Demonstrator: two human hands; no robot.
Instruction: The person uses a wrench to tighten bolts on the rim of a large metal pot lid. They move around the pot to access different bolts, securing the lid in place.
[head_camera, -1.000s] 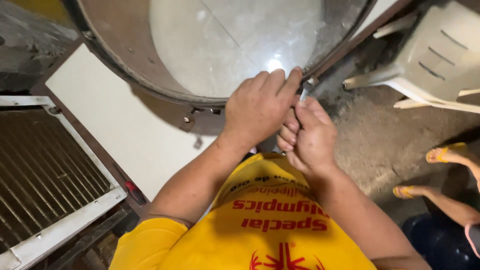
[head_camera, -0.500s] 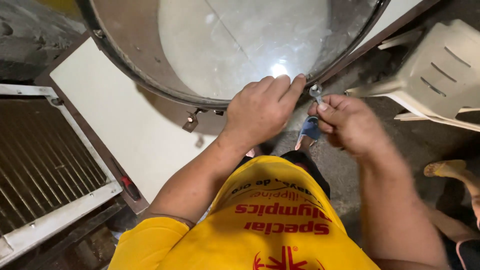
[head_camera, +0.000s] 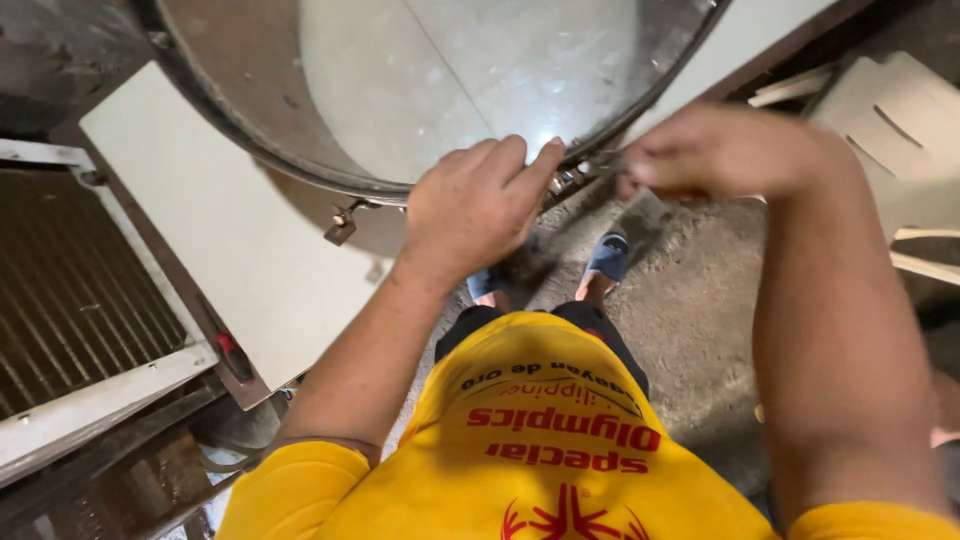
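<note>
a: looking at the big round metal drum (head_camera: 250, 110) first. the left hand (head_camera: 475, 205) is closed over the drum's near rim, fingers curled on the edge, thumb tip right by a small bolt fitting (head_camera: 562, 182) on the rim band.

b: and the right hand (head_camera: 720, 152)?

a: just right of that fitting, closed in a pinch on a thin metal tool (head_camera: 598, 168), prob a small wrench or driver. too blurred to say which. the tip points at the fitting and looks to touch it, can't be sure.

b: so what could go wrong?

a: my guess, the tool slips off the fitting. the left thumb sits right next to it, so a slip could jab or pinch it. the rim edge under the fingers looks thin too, so a hard pull might cut.

b: anything else near the drum?

a: a second clamp latch (head_camera: 342, 222) hangs off the rim left of the left hand. it looks loose, so the band may shift if the first fitting gives. below the drum are feet in blue sandals (head_camera: 608, 256), toes open. a dropped bolt or tool lands there, imo.

b: footing?

a: rough concrete floor (head_camera: 690, 300) below the drum, white panel (head_camera: 230, 240) under its left side, finned coil unit (head_camera: 70, 280) further left, plastic chair (head_camera: 890, 130) to the right. tight spot, easy to bump smth.
</note>
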